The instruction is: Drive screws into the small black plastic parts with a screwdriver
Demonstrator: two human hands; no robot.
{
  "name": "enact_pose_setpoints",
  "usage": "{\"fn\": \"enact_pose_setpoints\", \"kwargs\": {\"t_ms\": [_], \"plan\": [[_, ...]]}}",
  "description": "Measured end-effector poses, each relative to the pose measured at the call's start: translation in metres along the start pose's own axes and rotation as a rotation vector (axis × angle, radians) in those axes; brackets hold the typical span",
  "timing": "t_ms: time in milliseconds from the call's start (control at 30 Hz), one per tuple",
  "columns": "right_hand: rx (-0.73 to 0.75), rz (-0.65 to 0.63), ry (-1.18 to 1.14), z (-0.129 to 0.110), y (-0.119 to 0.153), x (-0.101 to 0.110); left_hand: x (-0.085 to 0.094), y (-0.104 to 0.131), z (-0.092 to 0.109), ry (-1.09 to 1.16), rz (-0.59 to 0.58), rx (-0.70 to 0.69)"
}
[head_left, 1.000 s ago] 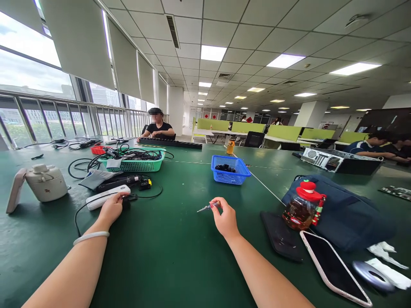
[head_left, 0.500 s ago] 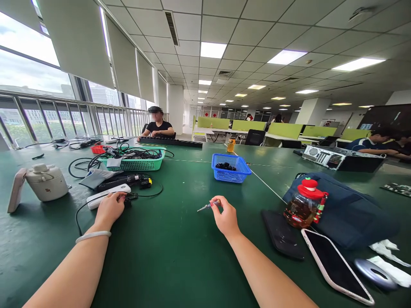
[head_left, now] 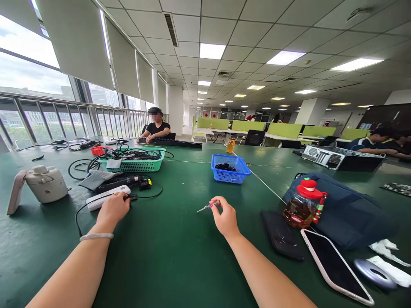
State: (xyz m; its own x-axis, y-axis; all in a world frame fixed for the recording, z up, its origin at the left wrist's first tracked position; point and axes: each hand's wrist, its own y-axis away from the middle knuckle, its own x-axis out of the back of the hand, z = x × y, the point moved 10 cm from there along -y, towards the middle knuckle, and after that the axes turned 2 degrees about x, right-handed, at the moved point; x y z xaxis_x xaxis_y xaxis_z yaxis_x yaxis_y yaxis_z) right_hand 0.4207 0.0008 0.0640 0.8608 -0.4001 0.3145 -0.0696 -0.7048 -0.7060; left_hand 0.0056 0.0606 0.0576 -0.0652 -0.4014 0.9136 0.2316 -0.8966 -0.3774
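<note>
My right hand (head_left: 224, 216) pinches a small screwdriver (head_left: 205, 208) above the green table, its thin metal tip pointing left. My left hand (head_left: 114, 209), with a pale bangle at its wrist, is at the left beside a white power strip (head_left: 107, 197). Its fingers are curled together, and whatever lies under them is hidden. A black cable (head_left: 154, 195) runs past the fingertips. Black items with a yellow-ended connector (head_left: 146, 184) lie just beyond this hand. Farther off, a blue basket (head_left: 231, 174) holds small black pieces.
A green basket (head_left: 141, 164) of tangled cables stands at the back left, near a white jug (head_left: 46, 184). On the right are a red-lidded jar (head_left: 302, 209), a phone (head_left: 335, 265), a black pouch (head_left: 282, 235) and a dark bag (head_left: 349, 209). A person (head_left: 156, 128) sits across the table.
My left hand has shifted slightly right, and its fingers now cover the small black thing that showed beside them. My right hand and the screwdriver have hardly moved.
</note>
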Motion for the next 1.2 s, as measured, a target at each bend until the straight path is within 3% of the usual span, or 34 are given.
{"fn": "enact_pose_setpoints", "kwargs": {"t_ms": [133,833,1033,1200], "plan": [[0.012,0.004,0.001,-0.001,0.000,0.000,-0.007,-0.002,-0.005,-0.052,-0.028,0.024],[0.016,0.005,0.010,-0.001,0.000,0.000,-0.023,-0.007,-0.021,0.129,-0.082,0.049],[0.020,0.001,0.013,-0.001,0.000,0.000,-0.012,0.001,0.004,-0.051,0.002,-0.046],[0.021,0.005,0.020,-0.002,0.000,0.001,-0.017,0.008,0.028,-0.201,-0.009,-0.123]]}}
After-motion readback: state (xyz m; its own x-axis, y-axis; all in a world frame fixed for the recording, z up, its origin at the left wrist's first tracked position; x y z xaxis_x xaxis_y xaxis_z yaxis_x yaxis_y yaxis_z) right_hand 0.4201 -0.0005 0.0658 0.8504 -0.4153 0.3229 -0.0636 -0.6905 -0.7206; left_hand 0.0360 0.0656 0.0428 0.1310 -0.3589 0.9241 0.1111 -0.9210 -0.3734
